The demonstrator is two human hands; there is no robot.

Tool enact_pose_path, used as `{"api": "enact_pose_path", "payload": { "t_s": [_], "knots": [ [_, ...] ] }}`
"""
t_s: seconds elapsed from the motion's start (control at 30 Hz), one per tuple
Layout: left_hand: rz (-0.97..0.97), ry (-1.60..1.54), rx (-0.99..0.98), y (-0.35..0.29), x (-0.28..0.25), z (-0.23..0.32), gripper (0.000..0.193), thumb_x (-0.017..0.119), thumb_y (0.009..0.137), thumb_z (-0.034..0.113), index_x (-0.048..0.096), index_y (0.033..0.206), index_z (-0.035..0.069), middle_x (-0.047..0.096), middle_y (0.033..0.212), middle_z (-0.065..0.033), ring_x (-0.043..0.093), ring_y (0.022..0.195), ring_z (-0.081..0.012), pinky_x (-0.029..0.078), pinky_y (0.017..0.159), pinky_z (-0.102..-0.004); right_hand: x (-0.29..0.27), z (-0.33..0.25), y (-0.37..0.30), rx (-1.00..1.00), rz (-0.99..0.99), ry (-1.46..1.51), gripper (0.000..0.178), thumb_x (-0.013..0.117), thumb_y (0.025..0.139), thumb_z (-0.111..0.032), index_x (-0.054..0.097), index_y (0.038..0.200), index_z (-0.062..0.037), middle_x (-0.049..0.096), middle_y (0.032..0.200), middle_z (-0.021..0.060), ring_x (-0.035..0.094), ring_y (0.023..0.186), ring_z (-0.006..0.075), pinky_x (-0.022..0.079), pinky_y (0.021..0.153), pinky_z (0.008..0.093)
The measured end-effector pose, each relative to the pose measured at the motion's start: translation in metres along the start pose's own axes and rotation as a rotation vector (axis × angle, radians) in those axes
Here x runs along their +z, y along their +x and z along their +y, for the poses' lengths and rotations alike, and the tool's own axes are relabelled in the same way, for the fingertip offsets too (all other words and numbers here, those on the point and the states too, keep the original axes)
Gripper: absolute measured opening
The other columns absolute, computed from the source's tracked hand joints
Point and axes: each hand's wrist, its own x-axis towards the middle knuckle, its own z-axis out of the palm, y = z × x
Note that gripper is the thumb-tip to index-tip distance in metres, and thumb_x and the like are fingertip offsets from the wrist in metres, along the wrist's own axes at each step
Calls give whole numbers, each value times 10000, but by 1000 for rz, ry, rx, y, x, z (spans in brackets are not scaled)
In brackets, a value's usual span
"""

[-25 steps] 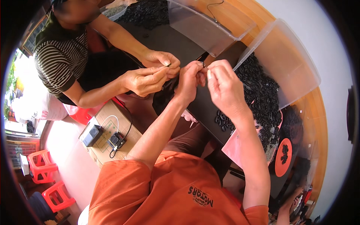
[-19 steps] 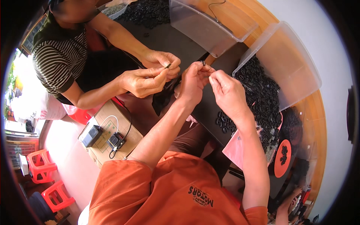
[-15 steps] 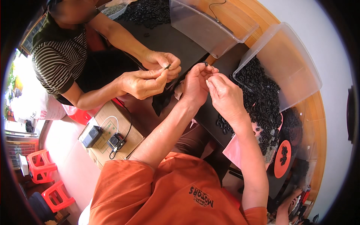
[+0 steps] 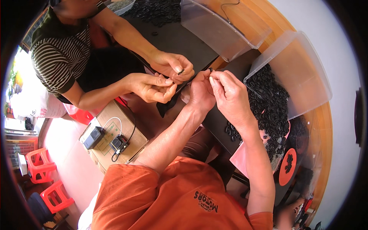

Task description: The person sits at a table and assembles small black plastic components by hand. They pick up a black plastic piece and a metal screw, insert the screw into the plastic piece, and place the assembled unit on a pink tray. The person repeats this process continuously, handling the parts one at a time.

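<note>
While red stools point(image 4: 40, 165) stand at the lower left of the frame, a carton point(image 4: 105, 163) farther right seems to serve as a raised stand for a grey device point(image 4: 93, 138) and its cables. Beyond it, toward upper centre, a co-worker's hand point(image 4: 168, 65) pinches a small black piece point(image 4: 180, 72) at the fingertips, perhaps to keep it in plain sight. At centre, the left hand point(image 4: 202, 94) holds up a black part point(image 4: 210, 69) in a narrow fingertip grip, and the right hand point(image 4: 232, 96) meets it there with thumb and forefinger pinched, probably because so small a thing needs fine control. To their right, a heap of black pieces point(image 4: 268, 97) spills from a clear tub point(image 4: 306, 73) tipped on its side on the dark table point(image 4: 220, 124), likely for easy reach; an orange plate point(image 4: 283, 178) at far right sets a few apart. The frame's upper edge cuts off the co-worker's head, the right hand hides some left fingers, so whether its own pinch holds anything cannot be told, and its forearm covers part of a pink cloth point(image 4: 239, 158).
</note>
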Motion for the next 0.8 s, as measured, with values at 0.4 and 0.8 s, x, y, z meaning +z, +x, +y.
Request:
{"api": "enact_pose_path", "payload": {
  "t_s": [0.4,0.8],
  "knots": [
    [-179,67,194,8,-24,-14,245,505,969,327,535,992,85,573,956,-9,571,901,-108,478,792,-278,27,-19,37,212,-149,200,243,573,916,-220,575,833,8,635,773,212,639,733,398,501,632,439],
    [-112,132,230,4,-14,-14,278,479,986,358,533,1058,94,583,1016,-2,580,944,-90,484,797,-270,29,-37,55,400,-362,9,444,548,916,-362,620,823,66,638,773,274,647,803,423,509,693,466]
  ]
}}
